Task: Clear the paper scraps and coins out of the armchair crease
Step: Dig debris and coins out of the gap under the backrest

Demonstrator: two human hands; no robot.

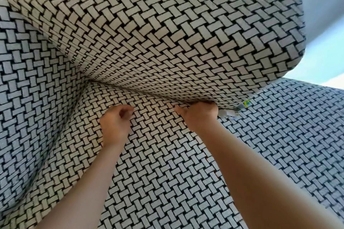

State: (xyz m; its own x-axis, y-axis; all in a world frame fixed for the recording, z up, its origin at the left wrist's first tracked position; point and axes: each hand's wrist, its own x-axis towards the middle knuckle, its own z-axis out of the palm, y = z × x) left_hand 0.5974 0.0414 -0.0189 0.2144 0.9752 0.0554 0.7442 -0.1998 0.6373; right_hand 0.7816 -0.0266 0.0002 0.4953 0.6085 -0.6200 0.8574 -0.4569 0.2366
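Woven black-and-white armchair fabric fills the view. Fingers of the right hand dig into the crease under the back cushion, so I cannot tell what they hold. The left hand curls its fingers toward the thumb above the seat — any contents are unclear. Paper scraps poke from the crease just beside the right hand.
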